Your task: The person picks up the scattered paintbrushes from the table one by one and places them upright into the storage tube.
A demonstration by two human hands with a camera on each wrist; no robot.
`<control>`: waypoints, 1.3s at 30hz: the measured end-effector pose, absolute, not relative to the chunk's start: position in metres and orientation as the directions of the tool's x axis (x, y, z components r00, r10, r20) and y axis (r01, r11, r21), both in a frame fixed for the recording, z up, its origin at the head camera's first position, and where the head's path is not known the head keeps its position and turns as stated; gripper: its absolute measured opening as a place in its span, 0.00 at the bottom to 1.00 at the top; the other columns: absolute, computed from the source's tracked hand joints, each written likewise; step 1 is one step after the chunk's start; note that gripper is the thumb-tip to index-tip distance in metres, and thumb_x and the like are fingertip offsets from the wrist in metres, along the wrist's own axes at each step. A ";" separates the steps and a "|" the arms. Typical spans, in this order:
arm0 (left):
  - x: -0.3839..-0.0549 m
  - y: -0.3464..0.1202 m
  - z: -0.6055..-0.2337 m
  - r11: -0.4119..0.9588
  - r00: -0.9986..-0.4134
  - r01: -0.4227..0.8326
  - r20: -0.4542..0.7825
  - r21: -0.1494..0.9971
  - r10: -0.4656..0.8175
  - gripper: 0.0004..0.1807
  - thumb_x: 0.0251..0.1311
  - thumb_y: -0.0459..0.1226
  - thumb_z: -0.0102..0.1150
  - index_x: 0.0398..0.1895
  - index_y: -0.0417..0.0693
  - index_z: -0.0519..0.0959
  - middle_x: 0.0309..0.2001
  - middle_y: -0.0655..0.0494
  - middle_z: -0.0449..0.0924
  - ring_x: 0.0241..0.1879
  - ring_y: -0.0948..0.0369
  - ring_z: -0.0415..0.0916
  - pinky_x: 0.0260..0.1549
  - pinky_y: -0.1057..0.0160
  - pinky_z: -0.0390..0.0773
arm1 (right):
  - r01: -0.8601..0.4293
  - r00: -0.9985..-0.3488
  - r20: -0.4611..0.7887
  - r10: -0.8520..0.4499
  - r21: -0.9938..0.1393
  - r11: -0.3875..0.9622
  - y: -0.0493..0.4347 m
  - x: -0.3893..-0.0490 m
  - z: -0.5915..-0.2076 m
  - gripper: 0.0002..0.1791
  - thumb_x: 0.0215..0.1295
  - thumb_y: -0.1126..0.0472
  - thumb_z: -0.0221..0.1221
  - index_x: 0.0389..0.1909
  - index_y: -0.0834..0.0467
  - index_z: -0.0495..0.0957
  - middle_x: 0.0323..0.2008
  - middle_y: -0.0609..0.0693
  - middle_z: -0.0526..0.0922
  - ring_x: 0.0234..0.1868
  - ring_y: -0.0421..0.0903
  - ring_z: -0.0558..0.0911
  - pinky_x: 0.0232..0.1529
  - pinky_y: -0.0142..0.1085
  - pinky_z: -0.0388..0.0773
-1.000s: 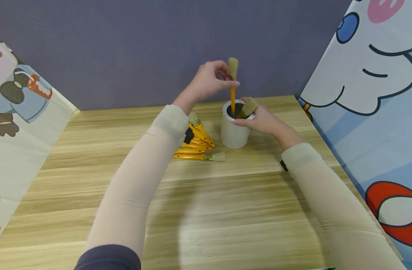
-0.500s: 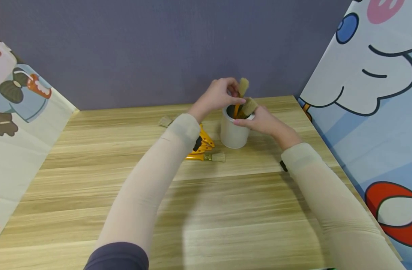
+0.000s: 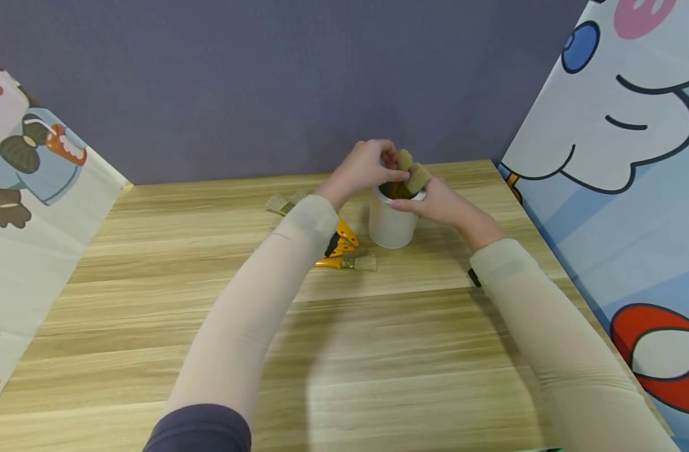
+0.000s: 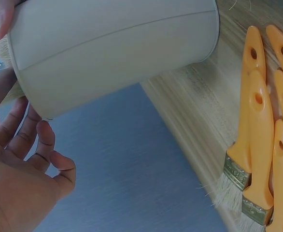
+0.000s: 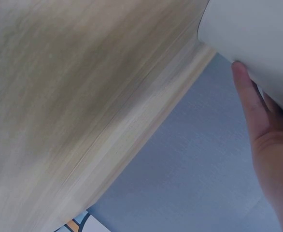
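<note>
A white cylindrical pot [image 3: 392, 225] stands upright at the back of the table. Over its mouth, my left hand [image 3: 369, 164] pinches a paintbrush [image 3: 404, 159] near the bristles, its orange handle down inside. Another paintbrush [image 3: 418, 178] leans at the right of the rim, bristles up. My right hand [image 3: 447, 202] grips the pot at its right side, thumb at the near rim; in the right wrist view a finger [image 5: 247, 96] lies along the wall. Left of the pot lie several orange-handled paintbrushes [image 4: 261, 140], partly hidden by my left forearm in the head view.
One paintbrush [image 3: 363, 263] lies crosswise in front of the pot, bristles to the right. A grey-blue wall [image 3: 254, 88] rises behind the wooden table [image 3: 378, 370]. Cartoon-printed panels [image 3: 632, 138] flank it on both sides.
My left hand has moved down and slightly right, lowering its paintbrush into the pot until mainly the bristles show. The right hand and the pot have stayed in place.
</note>
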State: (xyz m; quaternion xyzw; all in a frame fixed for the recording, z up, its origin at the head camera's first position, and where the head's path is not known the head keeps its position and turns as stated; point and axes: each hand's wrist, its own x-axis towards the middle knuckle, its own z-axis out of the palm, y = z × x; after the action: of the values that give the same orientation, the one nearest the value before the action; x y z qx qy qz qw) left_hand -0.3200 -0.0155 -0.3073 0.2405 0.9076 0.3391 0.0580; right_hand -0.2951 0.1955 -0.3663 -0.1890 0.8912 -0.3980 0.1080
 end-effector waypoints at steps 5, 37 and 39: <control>-0.321 -0.016 -0.308 0.651 -0.883 0.381 0.051 0.656 0.466 0.19 0.69 0.50 0.70 0.52 0.48 0.82 0.50 0.53 0.85 0.48 0.60 0.81 0.49 0.64 0.81 | -0.248 -0.905 -0.051 -0.422 -0.744 0.620 0.196 -0.295 -0.367 0.53 0.69 0.38 0.68 0.86 0.47 0.51 0.79 0.59 0.68 0.75 0.58 0.73 0.71 0.57 0.72; -0.331 0.002 -0.300 0.691 -0.889 0.374 0.027 0.618 0.457 0.17 0.79 0.50 0.56 0.59 0.56 0.87 0.56 0.59 0.87 0.48 0.64 0.82 0.48 0.66 0.81 | -0.244 -0.897 -0.059 -0.437 -0.760 0.603 0.196 -0.295 -0.365 0.52 0.70 0.40 0.68 0.86 0.48 0.51 0.76 0.58 0.71 0.71 0.57 0.76 0.67 0.56 0.74; -0.330 -0.001 -0.298 0.686 -0.887 0.380 0.034 0.620 0.460 0.18 0.79 0.50 0.56 0.60 0.56 0.86 0.56 0.58 0.87 0.50 0.63 0.81 0.50 0.65 0.81 | -0.241 -0.901 -0.060 -0.429 -0.753 0.612 0.196 -0.295 -0.365 0.52 0.70 0.39 0.68 0.86 0.50 0.52 0.76 0.60 0.70 0.71 0.58 0.75 0.68 0.57 0.74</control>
State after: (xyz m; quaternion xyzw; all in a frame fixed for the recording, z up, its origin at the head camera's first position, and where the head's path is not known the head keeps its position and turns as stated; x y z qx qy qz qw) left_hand -0.3303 -0.0010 -0.2981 0.2292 0.9161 0.3229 0.0625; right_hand -0.2952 0.1961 -0.3649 -0.1883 0.8901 -0.3979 0.1180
